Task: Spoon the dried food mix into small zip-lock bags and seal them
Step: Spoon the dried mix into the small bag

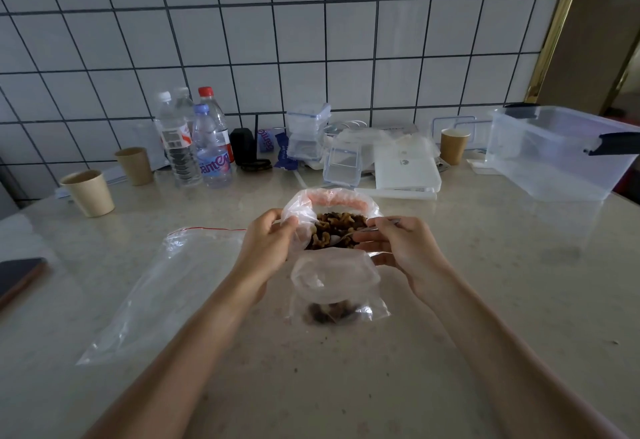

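Note:
A clear bag with a rolled-down pink-edged rim (334,200) stands open at the table's middle, full of brown dried food mix (337,229). My left hand (268,243) pinches the left side of its rim. My right hand (398,248) grips a metal spoon (372,228), whose bowl dips into the mix. Just in front stands a small zip-lock bag (337,286), its mouth open, with a little dark mix at its bottom. A large empty zip-lock bag (166,286) with a red seal line lies flat to the left.
Paper cups (90,193) and water bottles (207,142) stand at the back left. Clear lidded boxes (343,161) and a white box (405,168) sit behind the bags, a large clear bin (554,154) at the right. A dark phone (17,277) lies at the left edge.

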{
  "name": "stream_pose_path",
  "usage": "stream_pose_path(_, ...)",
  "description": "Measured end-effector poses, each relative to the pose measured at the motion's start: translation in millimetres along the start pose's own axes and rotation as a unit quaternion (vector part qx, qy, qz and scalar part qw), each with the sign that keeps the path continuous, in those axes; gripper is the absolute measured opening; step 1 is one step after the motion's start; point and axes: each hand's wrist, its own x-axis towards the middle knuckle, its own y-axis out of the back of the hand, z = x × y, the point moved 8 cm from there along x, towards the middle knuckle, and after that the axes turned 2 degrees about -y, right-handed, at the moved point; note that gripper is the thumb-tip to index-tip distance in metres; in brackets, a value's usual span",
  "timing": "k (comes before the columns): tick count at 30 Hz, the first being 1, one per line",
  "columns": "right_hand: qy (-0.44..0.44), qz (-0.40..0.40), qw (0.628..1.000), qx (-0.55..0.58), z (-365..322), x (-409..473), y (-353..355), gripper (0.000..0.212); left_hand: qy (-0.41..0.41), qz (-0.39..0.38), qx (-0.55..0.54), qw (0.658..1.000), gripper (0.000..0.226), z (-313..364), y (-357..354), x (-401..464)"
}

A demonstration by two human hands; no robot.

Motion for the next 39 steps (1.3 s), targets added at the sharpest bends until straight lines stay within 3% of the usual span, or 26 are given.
stream_pose_path(7,-0.019,-0.028,0.999,0.007,7,0,-9,0.022,-0.008,-0.016,0.011,1.0,0.021,2,-6,-3)
stream_pose_path(18,-0.079,-0.026,0.989,0.126,12,0,-6,0.025,0.041,-0.007,-0.101,0.994,0.021,-9,0,2)
stream_pose_path(24,-0.029,0.008,0.993,0.118,-5,-2,11,0.023,0.041,-0.001,-0.103,0.994,0.021,-6,7,2)
stream_pose_path(30,0.024,0.001,0.995,0.101,-26,-6,16,0.026,-0.029,0.04,-0.006,0.999,0.029,8,24,4)
stream_pose_path(34,0.041,-0.024,0.994,0.1,-38,-10,16,0.027,-0.141,0.066,0.178,0.972,0.028,35,33,-7)
stream_pose_path(37,0.054,-0.056,0.992,0.101,-46,-15,14,0.027,-0.195,0.05,0.254,0.946,0.012,50,32,-26)
stream_pose_path(39,0.068,-0.072,0.991,0.09,-51,-19,13,0.026,-0.169,0.004,0.25,0.953,0.014,44,28,-36)
